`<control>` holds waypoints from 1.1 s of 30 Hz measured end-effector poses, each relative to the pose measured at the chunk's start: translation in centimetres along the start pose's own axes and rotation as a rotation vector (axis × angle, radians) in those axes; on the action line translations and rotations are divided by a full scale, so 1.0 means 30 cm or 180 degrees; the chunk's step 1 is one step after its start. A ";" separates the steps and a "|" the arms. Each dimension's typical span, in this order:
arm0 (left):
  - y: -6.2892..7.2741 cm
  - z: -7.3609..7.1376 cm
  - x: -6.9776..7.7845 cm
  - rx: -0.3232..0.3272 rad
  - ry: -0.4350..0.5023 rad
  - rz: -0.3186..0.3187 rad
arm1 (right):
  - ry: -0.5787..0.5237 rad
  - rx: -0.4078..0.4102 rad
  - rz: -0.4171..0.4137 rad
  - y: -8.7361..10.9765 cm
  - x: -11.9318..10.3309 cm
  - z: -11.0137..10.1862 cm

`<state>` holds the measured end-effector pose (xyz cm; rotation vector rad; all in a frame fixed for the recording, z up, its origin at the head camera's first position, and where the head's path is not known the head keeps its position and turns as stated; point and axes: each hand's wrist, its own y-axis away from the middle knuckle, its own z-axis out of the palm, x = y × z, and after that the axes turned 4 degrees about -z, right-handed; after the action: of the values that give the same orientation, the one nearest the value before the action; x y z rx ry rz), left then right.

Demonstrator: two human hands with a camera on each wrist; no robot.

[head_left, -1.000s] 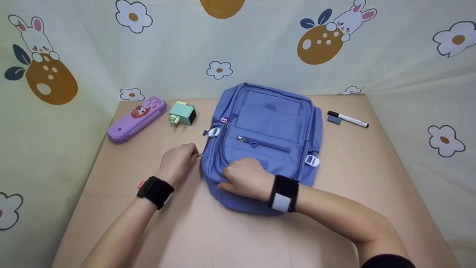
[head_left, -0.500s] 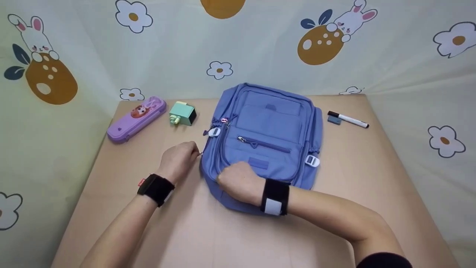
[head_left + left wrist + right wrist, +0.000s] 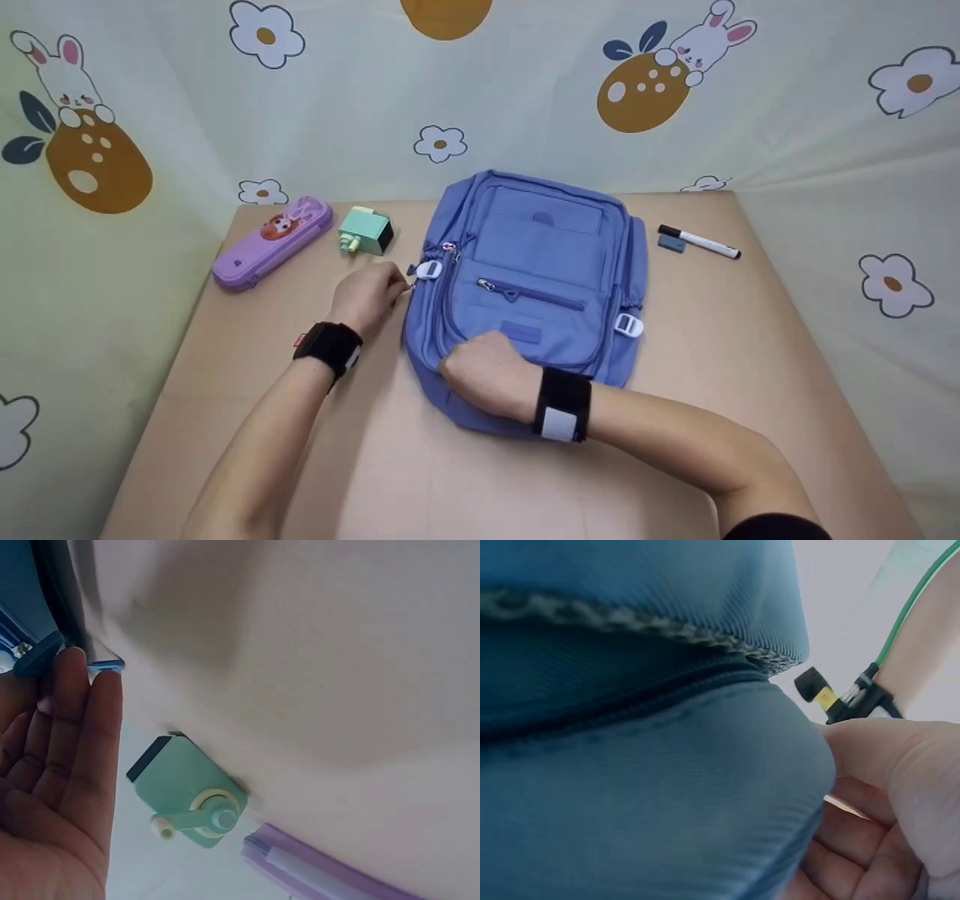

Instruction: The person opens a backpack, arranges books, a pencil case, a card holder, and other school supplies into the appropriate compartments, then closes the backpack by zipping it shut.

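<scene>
A blue backpack lies on the table with its front facing up. At its left side my left hand pinches a zipper pull between thumb and fingertips, just below a white strap buckle. My right hand grips the lower left part of the bag. In the right wrist view, the thumb lies against the blue fabric and the fingers curl behind it, their tips hidden. An open zipper seam runs above the thumb in that view.
A mint-green crank pencil sharpener stands beyond my left hand, beside a purple pencil case. Right of the bag lie a white marker and a small blue-grey eraser. A patterned curtain borders the table's back and sides.
My left hand has moved up along the bag's left side, toward the buckle, with the zipper pull. My right hand has shifted slightly left and down on the bag.
</scene>
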<state>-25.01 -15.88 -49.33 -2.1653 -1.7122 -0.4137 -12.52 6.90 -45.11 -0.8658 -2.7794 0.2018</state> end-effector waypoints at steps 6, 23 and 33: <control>-0.057 0.020 -0.005 0.0019 0.0108 -0.0130 | -0.0001 -0.0028 -0.0030 0.013 -0.004 -0.002; -0.123 0.047 -0.006 0.0101 0.0117 -0.0188 | -0.0089 -0.0019 -0.0047 0.016 -0.003 0.010; -0.115 0.046 0.006 0.0210 0.0015 -0.0047 | -0.0136 -0.0023 -0.0026 0.016 0.003 0.017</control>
<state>-28.32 -14.40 -50.18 -2.1050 -1.7157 -0.3605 -12.45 7.32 -45.68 -0.8615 -2.8243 0.2115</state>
